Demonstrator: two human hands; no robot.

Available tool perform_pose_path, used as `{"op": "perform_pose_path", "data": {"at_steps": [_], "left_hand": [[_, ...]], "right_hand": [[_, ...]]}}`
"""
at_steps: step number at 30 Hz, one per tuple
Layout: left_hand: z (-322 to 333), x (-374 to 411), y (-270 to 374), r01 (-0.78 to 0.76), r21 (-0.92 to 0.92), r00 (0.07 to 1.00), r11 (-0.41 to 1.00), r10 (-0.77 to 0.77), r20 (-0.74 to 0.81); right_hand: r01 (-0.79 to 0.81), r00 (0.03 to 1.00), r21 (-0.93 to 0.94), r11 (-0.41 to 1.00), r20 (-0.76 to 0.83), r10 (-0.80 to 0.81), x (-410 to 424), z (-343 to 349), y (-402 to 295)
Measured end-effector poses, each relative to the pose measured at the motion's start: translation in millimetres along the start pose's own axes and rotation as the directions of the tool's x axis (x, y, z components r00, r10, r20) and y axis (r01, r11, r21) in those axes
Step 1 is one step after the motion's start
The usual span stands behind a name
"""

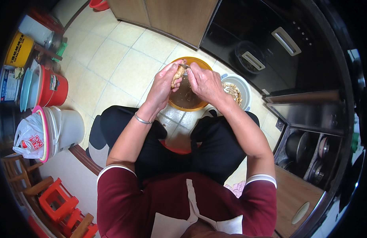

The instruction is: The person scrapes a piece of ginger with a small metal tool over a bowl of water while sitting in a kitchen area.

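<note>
My left hand (164, 81) grips a knobbly tan root (178, 77) that looks like ginger. In my right hand (206, 81) is a small metal tool (185, 66), probably a knife or peeler; its tip touches the upper end of the root, and my fingers cover the rest. Both hands are above an orange basin (172, 104) of murky brown water with small scraps in it. Beside it on the right stands a pale grey basin (246, 94) holding several pale root pieces (232, 90), partly hidden behind my right wrist.
Tiled floor (118, 62) lies around the basins. Stacked buckets, among them a red bucket (57, 86) and a white bucket (69, 128), stand on the left. Red plastic stools (58, 199) are at lower left. A black glossy appliance front (231, 38) and wooden cabinets (177, 17) border the far side.
</note>
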State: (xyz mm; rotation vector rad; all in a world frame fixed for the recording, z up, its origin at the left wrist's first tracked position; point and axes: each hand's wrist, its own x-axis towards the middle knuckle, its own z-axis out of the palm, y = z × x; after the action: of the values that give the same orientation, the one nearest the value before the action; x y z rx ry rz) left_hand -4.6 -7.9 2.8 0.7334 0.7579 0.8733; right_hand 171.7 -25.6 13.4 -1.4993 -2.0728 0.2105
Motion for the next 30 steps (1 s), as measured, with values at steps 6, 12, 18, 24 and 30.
{"op": "perform_pose_path", "data": {"at_steps": [6,12,18,24,30], "left_hand": [[4.1,-3.9,8.4,0.016,0.066,1.0,0.998,-0.017,0.013],[-4.6,-0.3,8.9,0.172,-0.19,0.974,0.967,-0.138,0.182],[-5.3,-1.1,11.5,0.197,-0.201,0.969,0.96,-0.159,0.19],[0.0,-1.4,9.1,0.09,0.005,0.991,0.996,-0.09,0.1],[-10.1,1.8,7.7,0.106,-0.162,0.986,0.981,-0.083,0.143]], "right_hand": [[-0.129,0.992,-0.009,0.992,-0.01,0.129,4.3,-3.3,12.1],[-0.073,0.997,0.06,0.996,0.02,0.072,2.6,-1.4,0.2],[-0.132,0.991,0.175,0.976,-0.003,0.135,4.9,7.0,12.5],[-0.451,0.888,0.683,0.575,0.276,0.368,9.8,-0.8,13.8],[-0.471,0.876,0.745,0.473,0.33,0.353,12.2,0.4,9.2]]}}
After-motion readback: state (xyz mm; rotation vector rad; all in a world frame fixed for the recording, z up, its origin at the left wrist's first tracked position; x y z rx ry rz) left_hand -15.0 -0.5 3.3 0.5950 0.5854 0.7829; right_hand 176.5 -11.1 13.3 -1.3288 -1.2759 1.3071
